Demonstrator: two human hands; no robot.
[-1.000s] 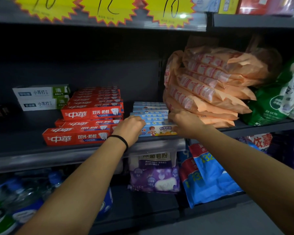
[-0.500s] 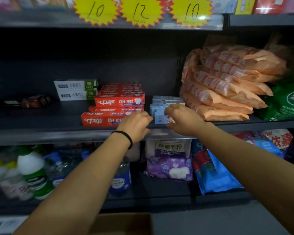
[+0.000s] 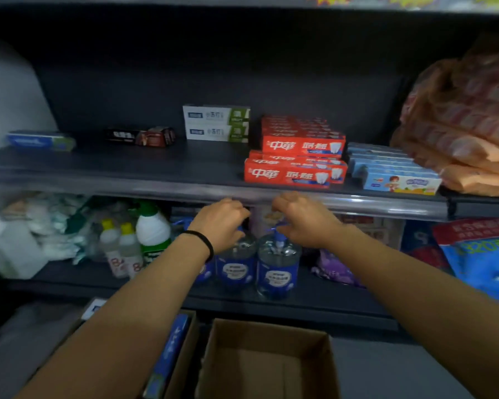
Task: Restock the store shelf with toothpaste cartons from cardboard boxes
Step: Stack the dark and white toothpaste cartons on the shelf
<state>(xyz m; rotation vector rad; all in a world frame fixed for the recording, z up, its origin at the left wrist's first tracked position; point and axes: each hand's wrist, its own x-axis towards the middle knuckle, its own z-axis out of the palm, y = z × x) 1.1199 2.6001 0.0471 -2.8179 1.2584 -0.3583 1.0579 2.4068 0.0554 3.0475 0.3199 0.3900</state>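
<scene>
I note the shelf point(image 3: 127, 168) carrying red cartons point(image 3: 294, 171) and blue cartons point(image 3: 401, 180) at its front right. An open box point(image 3: 268, 361) sits below. Both arms reach forward; left hand point(image 3: 219, 223) and right hand point(image 3: 303, 220) hang loosely curled, grasping nothing, just beneath the shelf edge.

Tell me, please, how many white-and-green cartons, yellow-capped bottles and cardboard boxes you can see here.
white-and-green cartons: 2
yellow-capped bottles: 2
cardboard boxes: 2
Total: 6
</scene>
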